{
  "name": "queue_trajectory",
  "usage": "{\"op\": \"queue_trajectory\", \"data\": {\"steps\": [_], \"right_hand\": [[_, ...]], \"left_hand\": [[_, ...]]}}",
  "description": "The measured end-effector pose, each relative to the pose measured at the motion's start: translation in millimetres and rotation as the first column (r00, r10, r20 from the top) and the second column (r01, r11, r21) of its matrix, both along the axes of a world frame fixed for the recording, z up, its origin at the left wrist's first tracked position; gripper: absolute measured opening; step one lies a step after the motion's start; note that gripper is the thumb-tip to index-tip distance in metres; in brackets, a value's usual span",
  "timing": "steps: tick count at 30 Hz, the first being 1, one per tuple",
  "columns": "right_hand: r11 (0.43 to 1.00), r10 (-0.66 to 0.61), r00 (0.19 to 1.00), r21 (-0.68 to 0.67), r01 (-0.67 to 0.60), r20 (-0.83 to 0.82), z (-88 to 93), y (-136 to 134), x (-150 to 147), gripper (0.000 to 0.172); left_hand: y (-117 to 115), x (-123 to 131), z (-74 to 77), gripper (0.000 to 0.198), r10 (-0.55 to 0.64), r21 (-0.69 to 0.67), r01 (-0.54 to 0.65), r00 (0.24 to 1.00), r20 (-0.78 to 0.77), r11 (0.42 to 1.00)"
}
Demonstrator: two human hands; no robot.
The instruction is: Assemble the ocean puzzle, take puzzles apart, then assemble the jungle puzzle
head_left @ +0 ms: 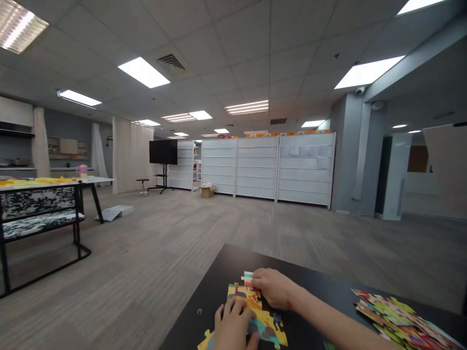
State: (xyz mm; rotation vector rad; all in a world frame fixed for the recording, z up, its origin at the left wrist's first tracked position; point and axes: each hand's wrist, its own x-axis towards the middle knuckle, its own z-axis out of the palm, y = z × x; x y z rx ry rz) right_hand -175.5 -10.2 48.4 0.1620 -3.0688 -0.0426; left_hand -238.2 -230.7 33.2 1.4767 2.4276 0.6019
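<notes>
A few things could go wrong here; twelve o'clock is straight ahead. At six o'clock, the left hand (233, 326) lies on the joined jigsaw pieces (248, 311); a hard push could pull them apart. The patch of pieces sits near the edge of the black table (219, 272) at seven o'clock, so a bump could knock a piece to the floor. The right hand (274, 288) is at the top of the patch, on a small red and white piece (248, 279); that piece could slip if the hand moves fast. At four o'clock, the loose pieces (401, 316) lie close to the right arm, so a sleeve could spread them around.

The left hand is open, with its fingers spread, and lifts nothing; the right hand has bent fingers closed up on the small piece, but I cannot tell if they truly pinch it.

Now the count, going left to right: there is one patterned bench (36, 209) at ten o'clock; one pink cup (81, 170); one stool (142, 184); one black screen (163, 151); one cardboard box (207, 191); three white shelf panels (255, 167) near twelve o'clock; two hands; one held piece; one joined patch; and one pile with too many pieces to count.
</notes>
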Motion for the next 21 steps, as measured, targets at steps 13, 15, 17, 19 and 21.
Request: {"op": "queue_trajectory", "data": {"steps": [13, 15, 17, 19, 21], "right_hand": [[0.999, 0.039, 0.998, 0.010, -0.039, -0.042, 2.4, -5, 16, 0.049], [1.000, 0.026, 0.999, 0.003, -0.026, -0.042, 1.6, -7, 18, 0.049], [1.000, 0.012, 0.999, 0.002, -0.012, -0.036, 0.2, -9, 19, 0.050], [1.000, -0.004, 1.000, 0.007, 0.004, -0.030, -1.1, -10, 19, 0.052], [1.000, -0.024, 0.999, 0.016, 0.024, -0.022, -2.3, -13, 17, 0.051]], "left_hand": [[2, -1, 0.6, 0.045, -0.004, -0.042, 0.003, 1.000, -0.014, 0.999], [2, 0, 1.6, 0.045, 0.001, -0.044, -0.002, 1.000, -0.013, 0.999], [3, 0, 1.3, 0.045, 0.006, -0.048, -0.008, 1.000, -0.023, 0.999], [5, 0, 0.1, 0.043, 0.004, -0.043, -0.005, 0.999, -0.037, 0.999], [8, 0, -1.7, 0.041, -0.005, -0.031, 0.003, 0.999, -0.053, 1.000]]}}
